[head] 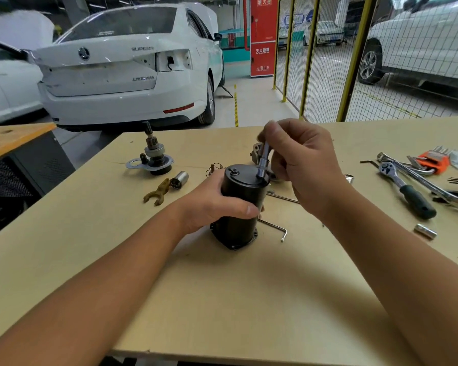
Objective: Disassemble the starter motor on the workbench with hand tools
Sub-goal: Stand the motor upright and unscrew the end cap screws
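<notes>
Black motor housing [239, 204] upright at bench [222, 299] centre, left hand [217, 204] wrapped round it. Right hand [302, 165] pinches a socket extension [264, 161] standing on the housing's top at 1 o'clock. Drive gear assembly [154, 157] at 10 o'clock, ratchet [405, 188] at 3, hex key [274, 228] just right of the base.

near table [222, 299] bare, open approach | centre: upright motor housing [239, 207], hex key [274, 228] just right of its base | left: pinion assembly [154, 157], shift fork [158, 192] | right: ratchet wrench [405, 188], socket [425, 231], hex key set [434, 161]
</notes>
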